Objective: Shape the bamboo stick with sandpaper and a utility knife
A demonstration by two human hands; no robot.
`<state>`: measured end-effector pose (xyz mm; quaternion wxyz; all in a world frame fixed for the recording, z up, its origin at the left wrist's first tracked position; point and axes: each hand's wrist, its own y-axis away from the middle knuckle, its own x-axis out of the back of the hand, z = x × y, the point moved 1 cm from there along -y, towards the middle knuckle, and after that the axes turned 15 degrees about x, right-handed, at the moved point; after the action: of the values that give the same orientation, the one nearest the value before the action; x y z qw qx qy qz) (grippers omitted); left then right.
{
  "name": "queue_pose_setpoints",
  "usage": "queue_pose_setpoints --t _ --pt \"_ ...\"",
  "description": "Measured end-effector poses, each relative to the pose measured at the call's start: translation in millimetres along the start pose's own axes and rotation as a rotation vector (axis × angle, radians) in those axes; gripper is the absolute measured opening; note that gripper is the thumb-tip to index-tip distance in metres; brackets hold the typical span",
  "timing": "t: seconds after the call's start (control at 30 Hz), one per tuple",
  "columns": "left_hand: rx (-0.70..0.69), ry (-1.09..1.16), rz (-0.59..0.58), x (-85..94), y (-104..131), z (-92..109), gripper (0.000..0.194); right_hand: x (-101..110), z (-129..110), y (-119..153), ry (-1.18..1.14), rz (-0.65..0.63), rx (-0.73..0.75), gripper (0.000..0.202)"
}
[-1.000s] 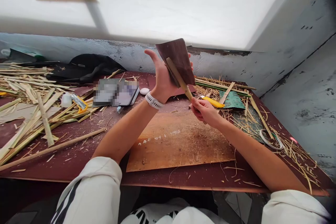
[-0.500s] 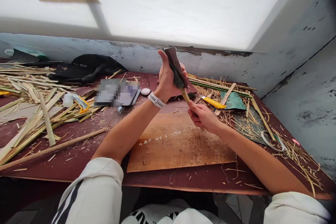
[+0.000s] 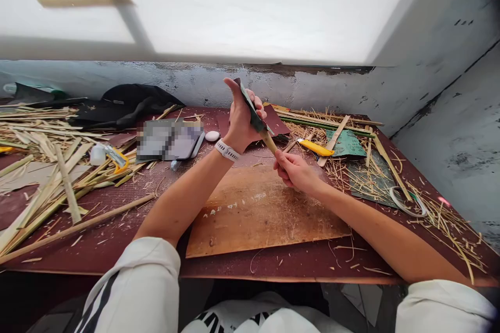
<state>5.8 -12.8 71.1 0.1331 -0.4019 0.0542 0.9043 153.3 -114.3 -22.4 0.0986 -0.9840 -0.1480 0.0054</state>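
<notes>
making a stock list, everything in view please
table: one, dark red, across view
board: one, brown, front centre
stick: one, pale tan, held centre
sheet: one, dark green, against stick
strips: many, tan, both sides
shavings: many, straw, right
rod: one, tan, front left
cutter: one, yellow, right
printed sheet: one, green, right
ring: one, white, far right
bottle: one, whitish, left
tool: one, yellow, beside bottle
blurred item: one, grey, centre left
oval object: one, white, beside blurred item
cloth: one, black, back left
walls: two, grey, back, right
panel: one, white, top
wristband: one, white, centre
sleeves: two, white, bottom
left hand: one, centre, holding sheet
right hand: one, centre, gripping stick
</notes>
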Motion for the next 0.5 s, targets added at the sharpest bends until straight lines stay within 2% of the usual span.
queue_pose_setpoints --t 0.1,0.23,0.37,0.5 --pt "-0.014 -0.020 0.023 0.0 3 10 0.073 4 2 1 -0.007 -0.023 -0.008 0.063" --pt "-0.005 -0.112 0.050 -0.8 9 20 0.073 7 6 4 0.096 0.000 0.075 0.061" --pt "-0.028 -0.051 0.014 1.0 8 17 0.068 5 9 7 0.132 -0.010 0.106 0.059" --pt "-0.032 0.051 0.046 5.7 2 15 0.064 6 10 7 0.087 -0.033 0.098 0.059"
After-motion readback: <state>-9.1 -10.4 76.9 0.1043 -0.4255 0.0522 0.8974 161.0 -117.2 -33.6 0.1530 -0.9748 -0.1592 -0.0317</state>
